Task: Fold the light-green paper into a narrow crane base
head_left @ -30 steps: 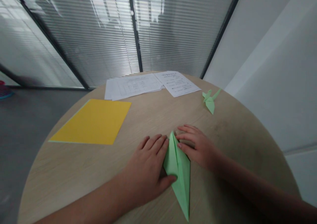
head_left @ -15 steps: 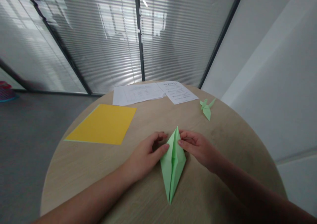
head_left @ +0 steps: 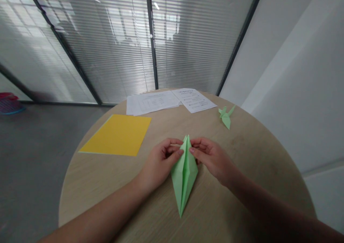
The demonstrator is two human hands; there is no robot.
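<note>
A green sheet of paper folded into a long diamond (head_left: pixel 185 175) is held between my two hands, its lower tip pointing toward me. Down its middle runs an open slit, and the top end shows two slightly parted points. My left hand (head_left: pixel 164 158) pinches the upper left edge, thumb on the front face and fingers behind. On the upper right edge my right hand (head_left: pixel 211 157) grips in the same way, thumb in front. The fingertips behind the paper are partly hidden.
A finished green paper crane (head_left: pixel 226 117) sits at the right of the round wooden table (head_left: pixel 107 178). Yellow paper (head_left: pixel 118 134) lies at the left, with green showing along its edge. Printed white sheets (head_left: pixel 154 102) lie at the back. A red and blue basket (head_left: pixel 10 103) stands on the floor.
The folded paper's top has shifted slightly left and its two points have parted. My right hand has moved a little left and up along its edge. The view has shifted slightly.
</note>
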